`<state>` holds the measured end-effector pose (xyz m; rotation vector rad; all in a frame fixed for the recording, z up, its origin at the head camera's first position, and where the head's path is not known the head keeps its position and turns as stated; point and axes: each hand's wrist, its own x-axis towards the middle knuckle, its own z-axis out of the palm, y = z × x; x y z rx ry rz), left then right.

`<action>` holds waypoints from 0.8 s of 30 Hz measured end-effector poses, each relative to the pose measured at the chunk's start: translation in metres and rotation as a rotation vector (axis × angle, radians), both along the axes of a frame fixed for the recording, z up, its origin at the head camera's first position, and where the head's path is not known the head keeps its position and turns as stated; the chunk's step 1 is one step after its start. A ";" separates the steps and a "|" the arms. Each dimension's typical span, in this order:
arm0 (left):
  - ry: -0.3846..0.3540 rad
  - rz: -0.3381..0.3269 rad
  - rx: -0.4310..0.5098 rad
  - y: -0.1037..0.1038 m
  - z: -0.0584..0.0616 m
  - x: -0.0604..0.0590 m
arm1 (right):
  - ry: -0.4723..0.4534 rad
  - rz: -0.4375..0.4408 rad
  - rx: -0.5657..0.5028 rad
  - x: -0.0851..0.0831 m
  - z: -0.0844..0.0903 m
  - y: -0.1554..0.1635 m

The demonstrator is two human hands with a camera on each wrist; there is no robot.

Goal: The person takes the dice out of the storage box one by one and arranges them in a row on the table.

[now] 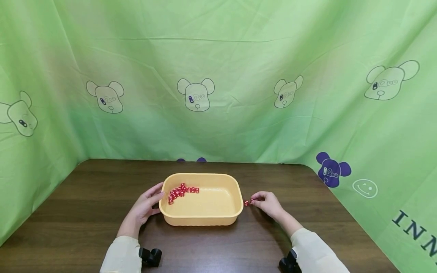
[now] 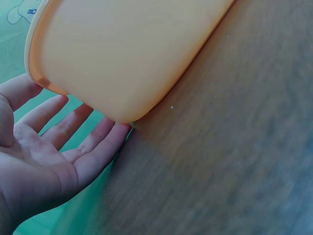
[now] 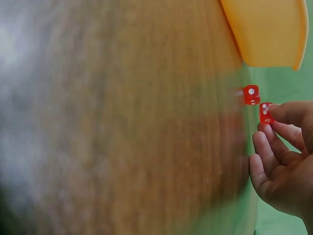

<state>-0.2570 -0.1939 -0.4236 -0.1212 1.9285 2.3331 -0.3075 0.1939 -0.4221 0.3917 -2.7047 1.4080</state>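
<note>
While pinched: red die point(image 3: 265, 113).

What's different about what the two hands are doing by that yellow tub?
The left hand lies open, fingers straight against the tub wall; the right hand has curled fingers pinching a red die. The left hand touches the tub; the right hand stays apart from it, beside a second die on the table. Both hands are low over the table, flanking the tub.
</note>
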 end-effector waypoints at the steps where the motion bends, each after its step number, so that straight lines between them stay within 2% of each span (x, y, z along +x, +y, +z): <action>1: 0.000 0.000 -0.001 0.000 0.000 0.000 | -0.002 0.007 0.004 0.000 -0.001 0.000; 15: 0.000 -0.006 0.004 0.000 -0.001 0.000 | -0.003 0.037 0.073 -0.001 -0.003 -0.001; 24: 0.002 0.003 0.006 0.000 -0.001 0.000 | -0.009 0.055 0.057 -0.002 -0.005 -0.002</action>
